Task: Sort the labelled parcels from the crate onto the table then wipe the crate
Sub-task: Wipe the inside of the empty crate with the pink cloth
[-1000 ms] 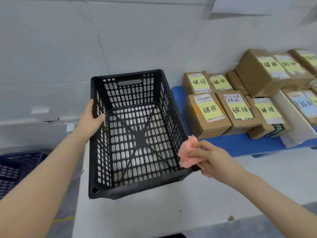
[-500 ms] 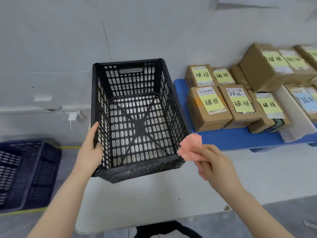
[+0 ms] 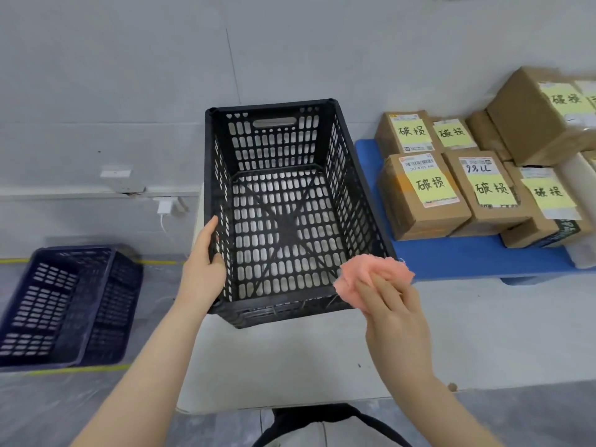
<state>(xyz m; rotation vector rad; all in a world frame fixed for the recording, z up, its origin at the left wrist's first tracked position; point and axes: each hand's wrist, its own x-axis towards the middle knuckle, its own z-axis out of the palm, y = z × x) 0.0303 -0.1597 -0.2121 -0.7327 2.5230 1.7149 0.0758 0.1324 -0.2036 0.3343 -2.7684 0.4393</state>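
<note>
One black perforated crate (image 3: 280,140) sits upright on a white bench (image 3: 290,366), its long side running away from the viewer, and the pale bench shows through the holes in its floor. Two bare hands are in view. The left hand (image 3: 203,269) grasps the crate's left wall close to the near corner, with its fingers wrapped over the rim. The right hand (image 3: 396,317) clutches one bunched pink cloth (image 3: 371,279) and holds it at the crate's near right corner. Whether the cloth actually touches the plastic cannot be told. To the right of the crate, seven brown cardboard parcels (image 3: 422,195) can be counted, and more are cut off at the picture's right edge. They stand packed together in two rows on one blue board (image 3: 451,256) that lies on the bench just beside the crate. Six of the parcels show yellow handwritten labels on top. None of the parcels is near either hand. On the floor to the left, well apart from the bench, sits one dark blue crate (image 3: 64,301).
</note>
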